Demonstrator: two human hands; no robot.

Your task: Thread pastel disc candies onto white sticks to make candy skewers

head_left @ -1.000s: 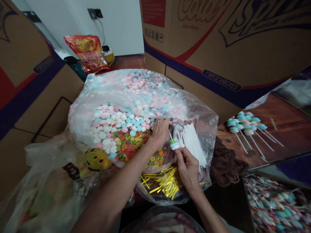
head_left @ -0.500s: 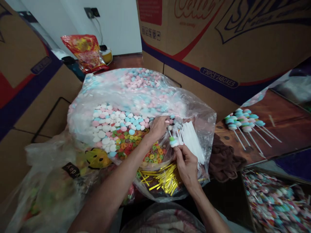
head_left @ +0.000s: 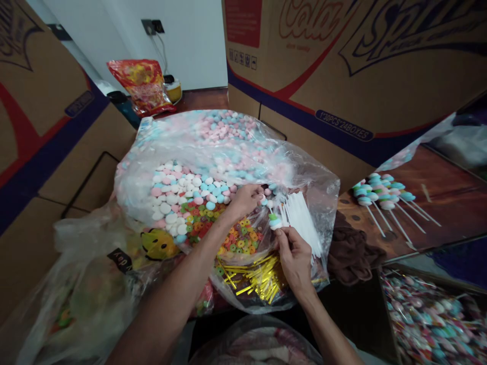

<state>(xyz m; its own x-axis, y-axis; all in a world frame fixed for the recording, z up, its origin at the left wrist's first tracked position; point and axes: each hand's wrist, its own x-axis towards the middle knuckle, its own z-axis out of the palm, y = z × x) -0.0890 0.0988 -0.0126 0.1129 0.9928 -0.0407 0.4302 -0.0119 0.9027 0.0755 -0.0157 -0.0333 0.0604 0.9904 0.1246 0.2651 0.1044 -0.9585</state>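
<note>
R hand (head_left: 293,253), approx 1 o'clock: fingers pinched narrow on candy stick (head_left: 274,221); long axis approx 5–11 o'clock, bare tip twd 11. L hand (head_left: 246,200), just beyond, approx 12: fingers nipping pale sweet (head_left: 264,201). Prob. mid-threading; next move needs sweet's centre lined up w/ tip.

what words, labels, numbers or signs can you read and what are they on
"Cola": right cardboard box
"1*30PCS*24BOXES": same box, blue band
"Sp", rest unclear: same box
Handling icons, no readable text: same box
"y day": black label on clear bag
Too blurred or small: left box, red bag
</note>
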